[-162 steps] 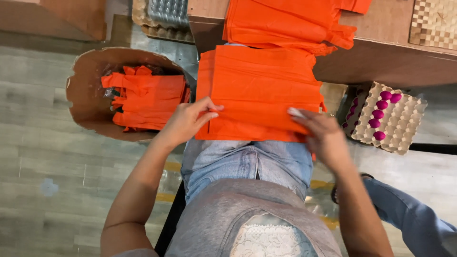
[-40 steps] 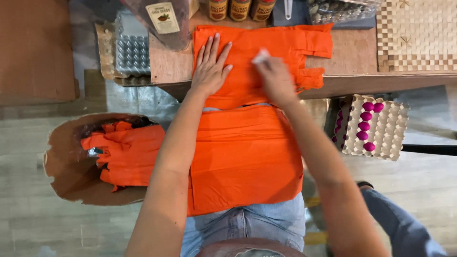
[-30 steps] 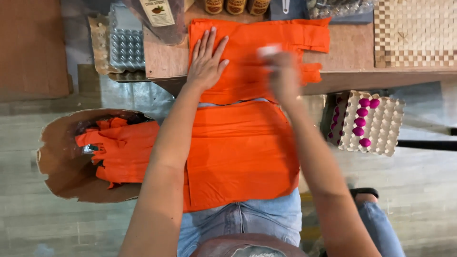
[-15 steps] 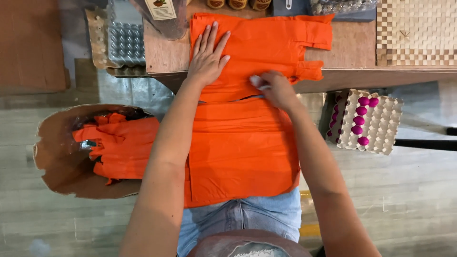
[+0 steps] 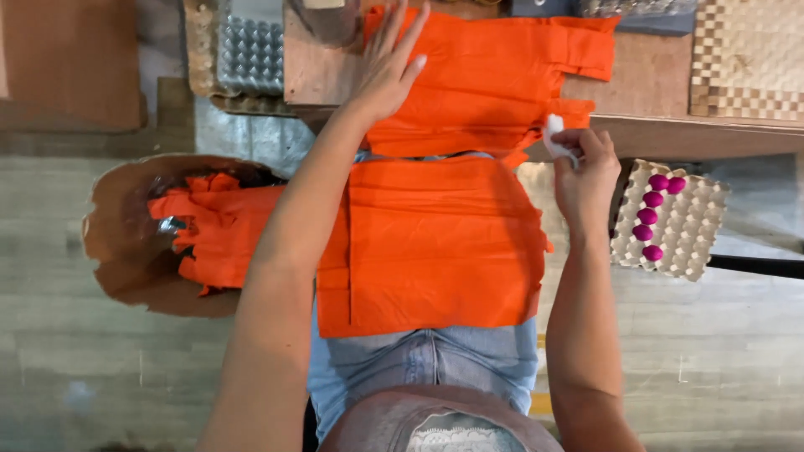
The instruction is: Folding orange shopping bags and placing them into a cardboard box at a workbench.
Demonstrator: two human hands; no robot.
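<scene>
A stack of orange plastic bags (image 5: 494, 75) lies on the wooden table (image 5: 653, 84), and its lower part (image 5: 435, 243) hangs over the edge onto my lap. My left hand (image 5: 387, 60) rests flat on the stack's upper left, fingers spread. My right hand (image 5: 582, 167) is off the bags at their right edge, near the table's front edge, pinching a small white wad (image 5: 553, 134) between its fingers.
A round brown basket (image 5: 126, 243) on the floor at left holds more orange bags (image 5: 218, 226). A cardboard egg tray (image 5: 678, 222) with several pink eggs sits at right. A grey egg tray (image 5: 251, 50) and a woven checkered mat (image 5: 745, 59) lie on the table.
My right hand has drawn back from the middle of the bags to the right edge with the white wad. My left hand stays pressed on the stack.
</scene>
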